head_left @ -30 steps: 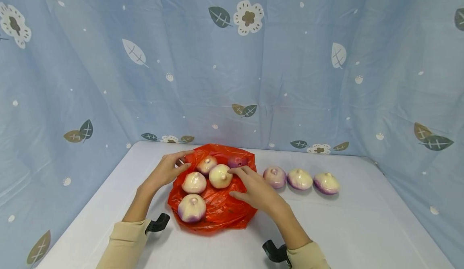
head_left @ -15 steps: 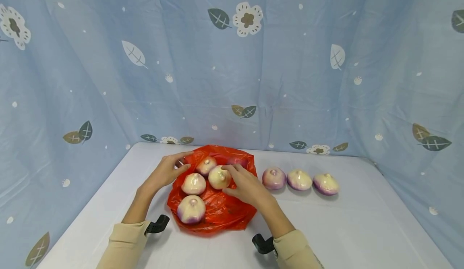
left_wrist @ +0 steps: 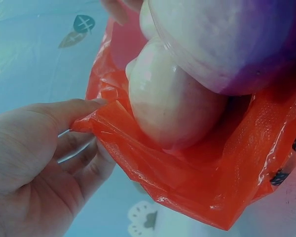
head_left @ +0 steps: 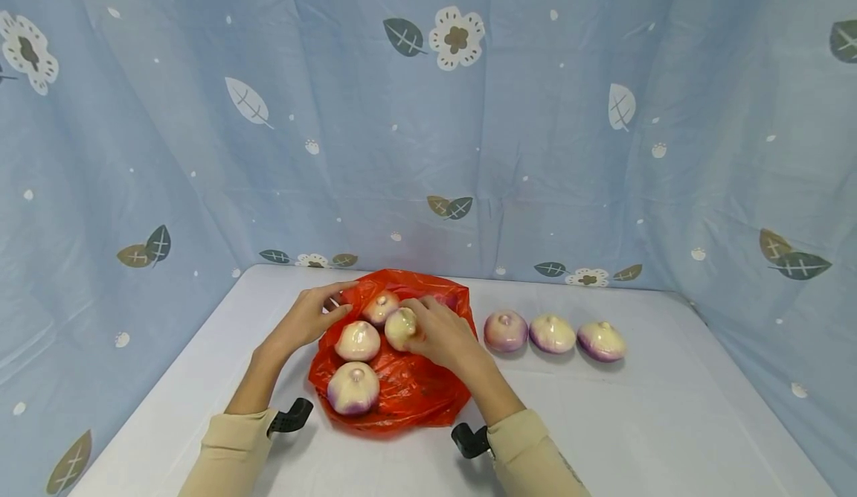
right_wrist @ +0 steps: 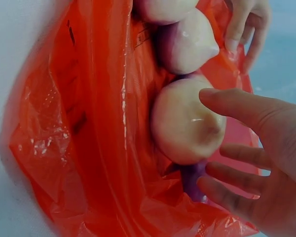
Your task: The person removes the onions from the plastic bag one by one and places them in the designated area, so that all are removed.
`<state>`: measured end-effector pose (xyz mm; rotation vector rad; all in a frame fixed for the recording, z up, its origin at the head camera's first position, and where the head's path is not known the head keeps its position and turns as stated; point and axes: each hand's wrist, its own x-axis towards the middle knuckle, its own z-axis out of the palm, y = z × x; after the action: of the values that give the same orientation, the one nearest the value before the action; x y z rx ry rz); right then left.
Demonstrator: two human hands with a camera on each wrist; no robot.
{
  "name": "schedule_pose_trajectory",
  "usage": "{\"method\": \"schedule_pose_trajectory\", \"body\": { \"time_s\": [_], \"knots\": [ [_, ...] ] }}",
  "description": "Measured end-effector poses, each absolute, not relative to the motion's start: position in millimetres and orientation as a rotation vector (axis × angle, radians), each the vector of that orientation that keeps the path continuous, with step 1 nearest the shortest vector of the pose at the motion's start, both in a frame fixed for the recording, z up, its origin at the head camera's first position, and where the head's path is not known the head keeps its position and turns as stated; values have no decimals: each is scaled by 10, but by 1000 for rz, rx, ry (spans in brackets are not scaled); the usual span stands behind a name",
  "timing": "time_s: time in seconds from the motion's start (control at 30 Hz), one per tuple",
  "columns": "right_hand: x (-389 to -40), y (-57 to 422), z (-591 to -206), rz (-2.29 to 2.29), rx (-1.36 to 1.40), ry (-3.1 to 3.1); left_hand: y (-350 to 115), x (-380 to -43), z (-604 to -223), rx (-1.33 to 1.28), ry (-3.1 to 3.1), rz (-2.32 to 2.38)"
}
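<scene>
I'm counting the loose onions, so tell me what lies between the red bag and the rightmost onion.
Two more onions, side by side on the white tabletop, lie between the red bag and the rightmost onion, as the head view shows.

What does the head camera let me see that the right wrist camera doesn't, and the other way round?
Only the head view shows the row of three onions on the table beside the red bag, and the person's tan sleeves.

Only the right wrist view shows the palm side of the right hand.

Both show the bag, parts of both hands, including the left hand, and the onion at the right thumb.
</scene>
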<state>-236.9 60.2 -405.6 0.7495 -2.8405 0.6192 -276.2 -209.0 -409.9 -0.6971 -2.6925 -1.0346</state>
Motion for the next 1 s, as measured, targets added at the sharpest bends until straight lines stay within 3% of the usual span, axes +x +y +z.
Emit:
{"method": "schedule_pose_trajectory", "body": {
  "time_s": [1.0],
  "knots": [
    [-2340, 578, -4083, 500, 747, -2975, -2095, -2766, -4089, -699, -2699, -1034]
  ]
}}
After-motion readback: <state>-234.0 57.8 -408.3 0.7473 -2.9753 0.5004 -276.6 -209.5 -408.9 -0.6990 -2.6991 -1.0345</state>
